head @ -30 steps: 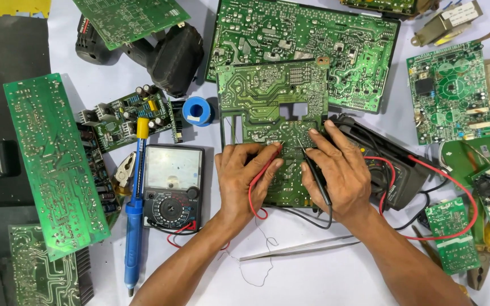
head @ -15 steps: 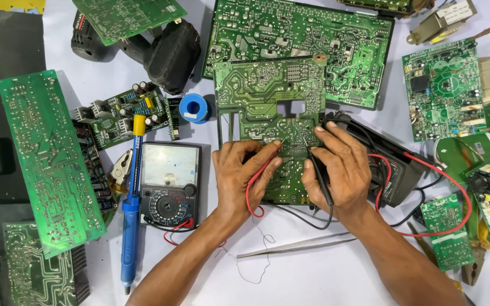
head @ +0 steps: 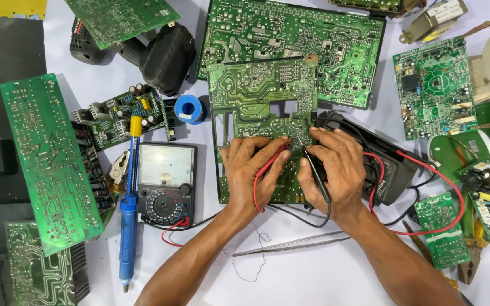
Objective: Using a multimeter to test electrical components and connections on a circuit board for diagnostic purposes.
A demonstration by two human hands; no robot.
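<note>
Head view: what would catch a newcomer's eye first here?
Both hands at the centre: the left hand holds a red probe and the right hand a black probe, tips meeting on a green circuit board. Left of them lie an analogue multimeter and a blue desoldering pump.

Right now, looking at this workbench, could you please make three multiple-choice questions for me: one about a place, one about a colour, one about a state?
1. Where does the analog multimeter lie?
A. left of the hands
B. right of the hands
C. on top of the boards

2. What colour is the probe in the left hand?
A. black
B. red
C. blue

3. What is the right hand doing with the black probe?
A. leaving it flat on the table
B. holding it with the tip on the green circuit board
C. holding it high in the air

Answers: 1 A, the meter lies beside the blue desoldering pump. 2 B, the red probe runs through the fingers. 3 B, its tip meets the board.
</note>
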